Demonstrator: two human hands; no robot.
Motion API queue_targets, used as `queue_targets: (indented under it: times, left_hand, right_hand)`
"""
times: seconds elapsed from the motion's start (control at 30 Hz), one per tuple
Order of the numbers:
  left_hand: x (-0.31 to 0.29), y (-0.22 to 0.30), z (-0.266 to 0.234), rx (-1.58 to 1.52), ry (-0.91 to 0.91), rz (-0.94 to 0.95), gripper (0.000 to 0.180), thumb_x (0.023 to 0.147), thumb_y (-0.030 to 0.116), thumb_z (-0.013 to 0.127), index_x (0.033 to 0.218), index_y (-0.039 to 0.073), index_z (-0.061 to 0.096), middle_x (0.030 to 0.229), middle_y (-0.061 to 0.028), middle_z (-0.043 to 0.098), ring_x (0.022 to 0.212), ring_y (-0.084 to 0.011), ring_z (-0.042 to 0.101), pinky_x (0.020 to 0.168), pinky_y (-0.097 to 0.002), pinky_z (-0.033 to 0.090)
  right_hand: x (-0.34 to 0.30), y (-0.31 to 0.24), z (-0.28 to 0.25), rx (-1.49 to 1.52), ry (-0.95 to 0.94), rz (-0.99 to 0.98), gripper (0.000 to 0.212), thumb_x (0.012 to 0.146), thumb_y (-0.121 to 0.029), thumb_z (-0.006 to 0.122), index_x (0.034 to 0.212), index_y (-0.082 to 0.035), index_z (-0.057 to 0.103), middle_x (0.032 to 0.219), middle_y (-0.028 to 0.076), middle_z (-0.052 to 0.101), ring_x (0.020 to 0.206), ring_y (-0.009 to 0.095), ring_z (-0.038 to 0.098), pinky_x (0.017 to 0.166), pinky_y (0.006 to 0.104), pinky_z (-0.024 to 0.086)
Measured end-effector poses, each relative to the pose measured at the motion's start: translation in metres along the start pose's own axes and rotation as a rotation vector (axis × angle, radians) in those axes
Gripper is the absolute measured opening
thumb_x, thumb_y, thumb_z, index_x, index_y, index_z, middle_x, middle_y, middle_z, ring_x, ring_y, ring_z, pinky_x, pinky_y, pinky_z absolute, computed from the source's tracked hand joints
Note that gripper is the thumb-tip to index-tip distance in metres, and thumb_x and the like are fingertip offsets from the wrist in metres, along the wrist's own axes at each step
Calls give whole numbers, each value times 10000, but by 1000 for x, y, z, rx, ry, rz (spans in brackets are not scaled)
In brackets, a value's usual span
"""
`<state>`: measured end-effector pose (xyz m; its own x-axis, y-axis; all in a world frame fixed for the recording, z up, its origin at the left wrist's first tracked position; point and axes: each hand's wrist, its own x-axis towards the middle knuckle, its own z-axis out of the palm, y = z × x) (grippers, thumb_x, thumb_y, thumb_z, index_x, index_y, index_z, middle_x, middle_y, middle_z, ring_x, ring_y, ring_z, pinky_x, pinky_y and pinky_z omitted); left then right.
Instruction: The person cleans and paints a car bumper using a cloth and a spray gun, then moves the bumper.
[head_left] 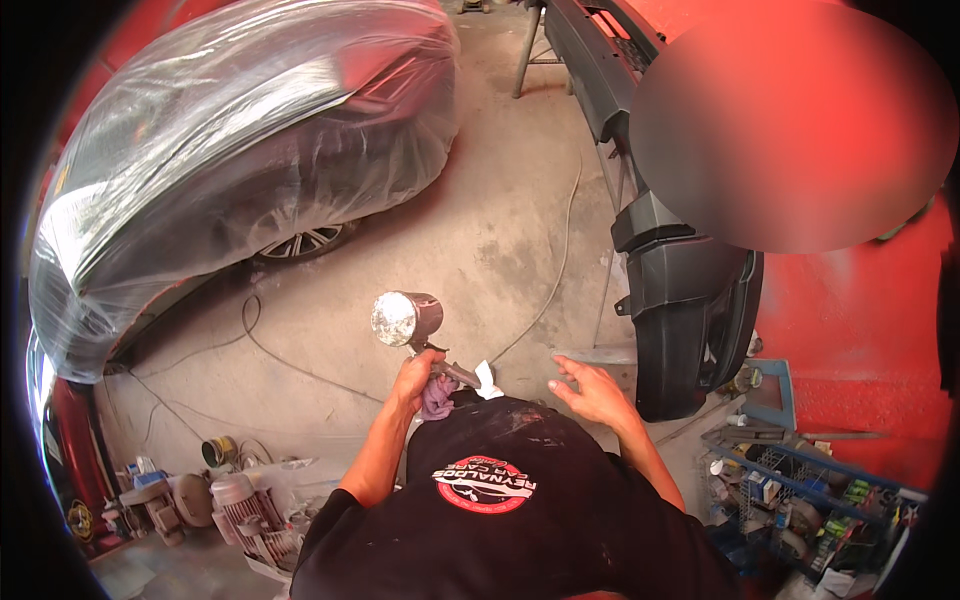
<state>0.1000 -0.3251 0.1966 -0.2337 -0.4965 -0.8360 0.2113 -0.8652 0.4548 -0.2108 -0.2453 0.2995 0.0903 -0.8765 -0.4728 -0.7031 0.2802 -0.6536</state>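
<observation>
My left hand point(414, 375) is closed around a spray gun point(460, 374) in front of my body. The gun's cup point(424, 318) is dark-sided with a shiny, silvery round end. A crumpled purple cloth point(438, 398) hangs just below that hand. Beside the gun is a small white piece point(486, 379) that looks like paper or cloth; whether it touches the gun I cannot tell. My right hand point(592, 389) holds nothing, its fingers stretched out and apart. Nearest to it, on the right, is a black car bumper point(682, 310).
A car under clear plastic sheeting point(250, 130) fills the far left. Another dark bumper part point(595, 75) rests on a stand point(529, 60) at the back. Hose point(560, 270) runs across the concrete floor. Motors point(240, 500) lie lower left; a cluttered blue rack point(810, 485) stands lower right.
</observation>
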Motion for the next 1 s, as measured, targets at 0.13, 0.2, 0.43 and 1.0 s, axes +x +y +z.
queue_targets:
  times: [0.13, 0.2, 0.43, 1.0]
  left_hand:
    - [-6, -8, 8, -54, 90, 76, 247, 887, 175, 589, 930, -68, 578, 705, -114, 603, 541, -170, 578, 463, -328, 503]
    - [-2, -16, 6, -55, 58, 76, 243, 886, 173, 590, 936, -64, 576, 709, -112, 595, 552, -173, 578, 482, -328, 507]
    - [-3, -35, 17, 107, 190, 122, 294, 891, 301, 609, 921, 9, 616, 720, -77, 603, 542, -174, 583, 480, -330, 479]
    - [-104, -138, 51, 218, 480, 163, 582, 817, 471, 632, 1054, -60, 664, 1006, -189, 680, 961, -271, 637, 832, -383, 482]
  right_hand:
    - [3, 1, -6, -50, -37, -45, 595, 919, -331, 637, 1405, -21, 487, 1242, 231, 633, 1135, 340, 628, 952, 415, 490]
    - [5, 4, -6, -39, 8, 43, 582, 911, -330, 645, 1392, -33, 506, 1229, 234, 639, 1121, 348, 635, 953, 417, 490]
    - [-5, 51, -6, -176, 41, -23, 558, 892, -280, 661, 1372, -26, 531, 1135, 214, 683, 1008, 300, 685, 889, 390, 521]
    - [35, 42, -10, -95, -303, -249, 561, 915, -261, 656, 1384, 9, 508, 1157, 216, 671, 1004, 273, 676, 857, 360, 514]
